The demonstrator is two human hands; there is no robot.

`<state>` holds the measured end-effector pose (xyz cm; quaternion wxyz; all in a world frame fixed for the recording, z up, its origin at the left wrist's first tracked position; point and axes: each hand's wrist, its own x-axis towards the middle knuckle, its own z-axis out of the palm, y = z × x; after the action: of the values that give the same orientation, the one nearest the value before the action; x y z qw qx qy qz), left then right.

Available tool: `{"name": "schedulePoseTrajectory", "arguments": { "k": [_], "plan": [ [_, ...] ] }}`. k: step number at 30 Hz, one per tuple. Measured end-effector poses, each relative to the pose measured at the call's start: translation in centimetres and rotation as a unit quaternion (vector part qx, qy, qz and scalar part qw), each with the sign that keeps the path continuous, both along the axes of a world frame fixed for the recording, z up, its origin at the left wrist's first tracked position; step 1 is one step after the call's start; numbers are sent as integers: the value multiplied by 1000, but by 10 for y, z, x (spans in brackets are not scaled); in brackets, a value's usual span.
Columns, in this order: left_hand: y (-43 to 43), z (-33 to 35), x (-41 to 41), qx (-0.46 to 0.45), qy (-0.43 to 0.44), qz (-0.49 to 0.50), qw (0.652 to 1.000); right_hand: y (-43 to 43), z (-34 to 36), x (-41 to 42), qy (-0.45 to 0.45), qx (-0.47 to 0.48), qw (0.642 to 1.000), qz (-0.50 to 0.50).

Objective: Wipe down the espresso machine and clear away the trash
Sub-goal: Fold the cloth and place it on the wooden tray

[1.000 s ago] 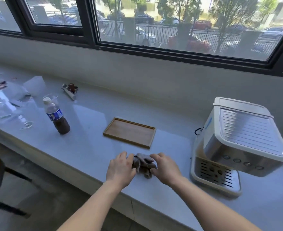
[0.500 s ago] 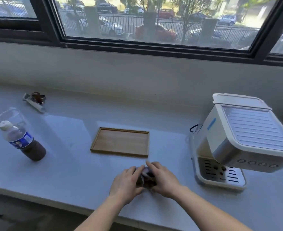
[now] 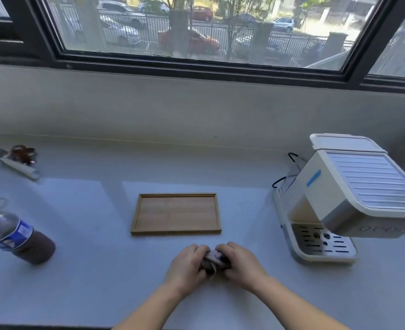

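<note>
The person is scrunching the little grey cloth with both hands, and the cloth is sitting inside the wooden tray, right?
Not quite. In the head view both hands, left and right, do scrunch the small grey cloth, but it rests on the pale countertop, nearer the person than the flat rectangular wooden tray, which holds nothing.

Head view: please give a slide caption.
Both hands bunch a cloth between wooden tray and espresso machine.
</note>
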<state>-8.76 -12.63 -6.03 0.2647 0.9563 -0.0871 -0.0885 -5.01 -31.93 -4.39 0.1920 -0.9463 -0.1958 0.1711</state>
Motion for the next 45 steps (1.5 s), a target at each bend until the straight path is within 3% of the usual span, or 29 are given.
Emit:
{"name": "schedulePoseTrajectory", "arguments": {
  "k": [7,18,45],
  "plan": [
    [31,30,20,-16,-67,31,997,28,21,33,-40,44,998,37],
    [70,63,64,27,-103,50,993,71,49,81,-77,49,993,70],
    [111,29,125,26,-25,36,999,120,19,140,-8,-2,999,53]
  ]
}}
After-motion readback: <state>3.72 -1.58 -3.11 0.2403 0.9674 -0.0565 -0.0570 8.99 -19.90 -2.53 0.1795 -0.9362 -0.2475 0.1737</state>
